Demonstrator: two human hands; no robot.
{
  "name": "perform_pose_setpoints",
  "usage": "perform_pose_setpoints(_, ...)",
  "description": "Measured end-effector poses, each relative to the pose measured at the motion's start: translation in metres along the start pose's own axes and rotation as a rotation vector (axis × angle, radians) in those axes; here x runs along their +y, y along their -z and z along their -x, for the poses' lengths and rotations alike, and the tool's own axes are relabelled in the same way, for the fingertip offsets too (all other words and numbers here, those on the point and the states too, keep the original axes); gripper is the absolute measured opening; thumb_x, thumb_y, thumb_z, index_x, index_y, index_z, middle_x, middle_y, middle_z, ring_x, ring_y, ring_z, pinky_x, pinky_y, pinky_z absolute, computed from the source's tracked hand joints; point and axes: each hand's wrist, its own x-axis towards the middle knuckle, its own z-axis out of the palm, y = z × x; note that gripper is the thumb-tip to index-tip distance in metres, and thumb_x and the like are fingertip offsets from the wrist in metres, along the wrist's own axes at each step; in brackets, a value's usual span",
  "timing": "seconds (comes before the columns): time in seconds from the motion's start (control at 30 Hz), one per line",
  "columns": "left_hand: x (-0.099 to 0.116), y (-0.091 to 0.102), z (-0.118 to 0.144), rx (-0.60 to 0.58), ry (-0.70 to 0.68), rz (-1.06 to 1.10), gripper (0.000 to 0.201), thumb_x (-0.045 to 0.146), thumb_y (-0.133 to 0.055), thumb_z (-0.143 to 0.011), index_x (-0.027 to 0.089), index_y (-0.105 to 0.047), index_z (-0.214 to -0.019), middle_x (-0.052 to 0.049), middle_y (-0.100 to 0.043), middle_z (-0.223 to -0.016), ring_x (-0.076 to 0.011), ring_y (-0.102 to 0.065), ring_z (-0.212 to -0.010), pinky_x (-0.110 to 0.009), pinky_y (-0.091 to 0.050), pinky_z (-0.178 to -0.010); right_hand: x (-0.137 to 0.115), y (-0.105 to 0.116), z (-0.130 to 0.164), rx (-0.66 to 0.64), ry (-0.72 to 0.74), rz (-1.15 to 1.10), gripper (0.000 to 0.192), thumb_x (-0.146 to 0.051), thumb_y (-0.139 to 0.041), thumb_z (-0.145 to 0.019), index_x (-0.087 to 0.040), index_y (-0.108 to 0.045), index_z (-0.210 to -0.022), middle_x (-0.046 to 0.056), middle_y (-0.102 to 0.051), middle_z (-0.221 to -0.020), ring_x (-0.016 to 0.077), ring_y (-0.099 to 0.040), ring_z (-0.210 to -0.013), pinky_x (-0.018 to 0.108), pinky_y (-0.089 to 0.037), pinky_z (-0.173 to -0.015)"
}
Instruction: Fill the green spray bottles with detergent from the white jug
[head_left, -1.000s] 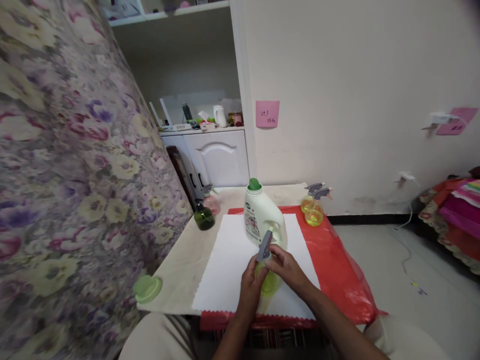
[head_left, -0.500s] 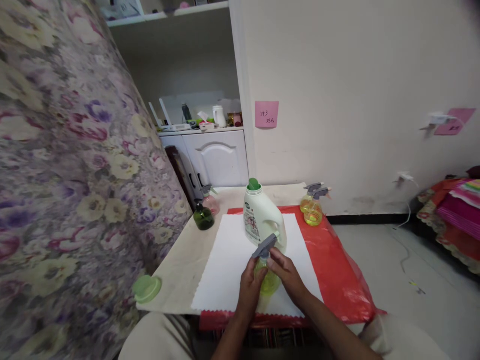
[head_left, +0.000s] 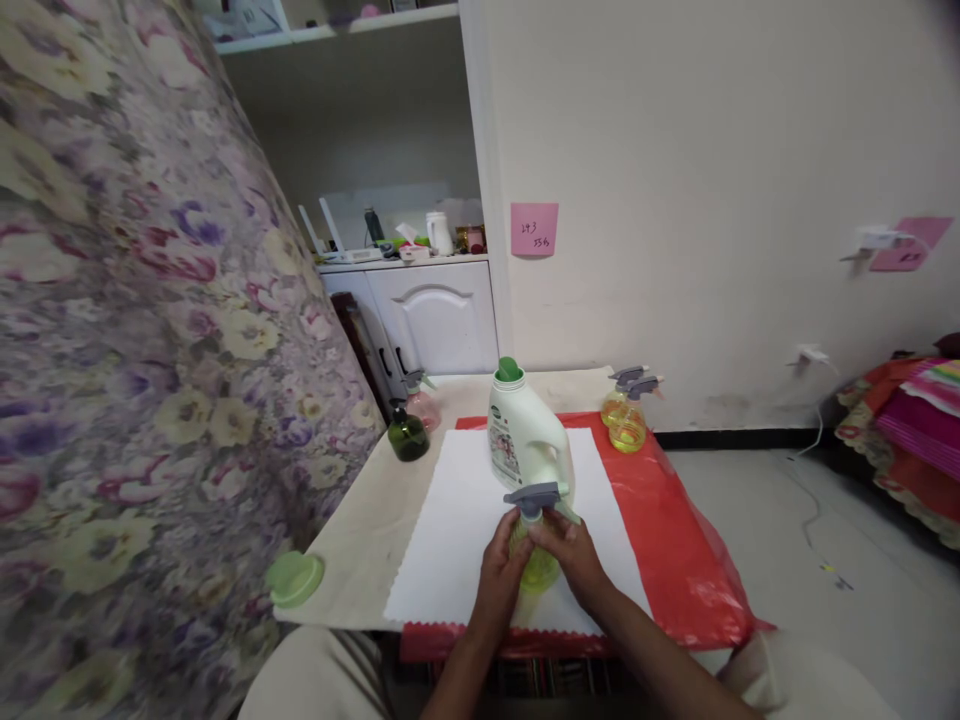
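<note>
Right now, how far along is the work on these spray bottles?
Two yellow spray bottles at the far edge already wear trigger heads. In hand: the left hand steadies a yellow-green bottle while the right hand grips its grey trigger head. The dark green bottle shows no trigger head.

jug (head_left: 525,440) behind spray btl (head_left: 534,545) | both on mat (head_left: 457,530)

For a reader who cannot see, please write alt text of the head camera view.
Two hands hold a small yellow-green spray bottle on a white sheet: the left hand grips its body, the right hand its neck below the grey trigger head. Behind it stand a white detergent jug and two more yellow spray bottles.
</note>
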Motion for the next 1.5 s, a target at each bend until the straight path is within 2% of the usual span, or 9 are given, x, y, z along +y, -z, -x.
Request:
perform_pose_setpoints(0.17,0.005,0.000,0.003,-0.040,0.000,0.058,0.047,0.041,-0.060,-0.084,0.021,-0.055,-0.126,-0.009,-0.060,-0.132,-0.0284,-0.052,-0.125,-0.044,-0.038,-0.108,0.002,-0.001,0.000,0.006,0.014,0.000,0.051,-0.037,-0.076,-0.072,-0.024,-0.063,-0.120,0.007,-0.072,-0.112,0.0294,-0.065,-0.104,0.046,-0.047,-0.097)
perform_pose_setpoints(0.37,0.014,-0.002,0.007,-0.034,0.012,0.099,0.048,0.040,-0.062,-0.083,0.020,-0.056,-0.126,-0.009,-0.060,-0.133,-0.0293,-0.050,-0.127,-0.045,-0.037,-0.109,-0.004,0.007,0.002,-0.063,0.024,0.079,0.039,-0.042,-0.070,-0.077,-0.022,-0.068,-0.111,0.007,-0.074,-0.107,0.0287,-0.065,-0.101,0.045,-0.047,-0.097)
perform_pose_setpoints(0.6,0.007,0.000,0.005,-0.039,0.005,0.046,0.048,0.041,-0.060,-0.085,0.020,-0.055,-0.128,-0.009,-0.058,-0.136,-0.0279,-0.049,-0.128,-0.043,-0.037,-0.109,0.003,0.010,-0.001,-0.056,0.051,0.150,0.047,-0.041,-0.074,-0.074,-0.027,-0.065,-0.118,0.005,-0.073,-0.109,0.0290,-0.065,-0.100,0.044,-0.048,-0.097)
perform_pose_setpoints(0.77,0.009,-0.001,0.006,-0.025,-0.005,0.056,0.047,0.041,-0.061,-0.084,0.021,-0.056,-0.126,-0.008,-0.059,-0.134,-0.0279,-0.050,-0.127,-0.043,-0.036,-0.110,-0.002,0.014,-0.001,-0.105,0.060,0.176,0.036,-0.038,-0.073,-0.076,-0.027,-0.069,-0.110,0.004,-0.074,-0.105,0.0287,-0.063,-0.104,0.044,-0.046,-0.099)
perform_pose_setpoints(0.87,0.005,-0.001,0.006,-0.003,-0.006,0.032,0.049,0.043,-0.061,-0.083,0.021,-0.056,-0.127,-0.008,-0.058,-0.135,-0.0280,-0.048,-0.129,-0.043,-0.034,-0.111,-0.005,0.014,-0.002,-0.136,0.064,0.173,0.037,-0.037,-0.072,-0.077,-0.026,-0.068,-0.112,0.005,-0.074,-0.107,0.0292,-0.062,-0.109,0.046,-0.046,-0.100)
perform_pose_setpoints(1.03,0.000,0.000,0.005,0.014,-0.015,0.005,0.049,0.042,-0.060,-0.084,0.020,-0.055,-0.128,-0.009,-0.057,-0.136,-0.0277,-0.048,-0.129,-0.043,-0.033,-0.111,0.001,0.008,-0.003,-0.097,0.088,0.149,0.042,-0.038,-0.069,-0.079,-0.025,-0.064,-0.119,0.006,-0.074,-0.108,0.0294,-0.059,-0.115,0.047,-0.044,-0.103)
perform_pose_setpoints(1.23,-0.001,-0.001,0.006,0.027,-0.014,-0.011,0.048,0.042,-0.060,-0.085,0.020,-0.056,-0.127,-0.009,-0.058,-0.136,-0.0274,-0.049,-0.128,-0.042,-0.035,-0.110,0.005,0.005,0.000,-0.091,0.107,0.132,0.042,-0.035,-0.067,-0.082,-0.026,-0.061,-0.123,0.007,-0.067,-0.122,0.0285,-0.056,-0.119,0.044,-0.043,-0.103)
perform_pose_setpoints(1.5,-0.008,0.009,0.000,-0.012,0.033,-0.078,0.053,0.046,-0.058,-0.084,0.020,-0.053,-0.131,-0.009,-0.055,-0.139,-0.0280,-0.047,-0.131,-0.045,-0.033,-0.112,-0.016,0.009,-0.008,-0.236,0.148,0.142,0.051,-0.040,-0.070,-0.079,-0.024,-0.059,-0.126,0.008,-0.065,-0.123,0.0263,-0.057,-0.116,0.042,-0.042,-0.103)
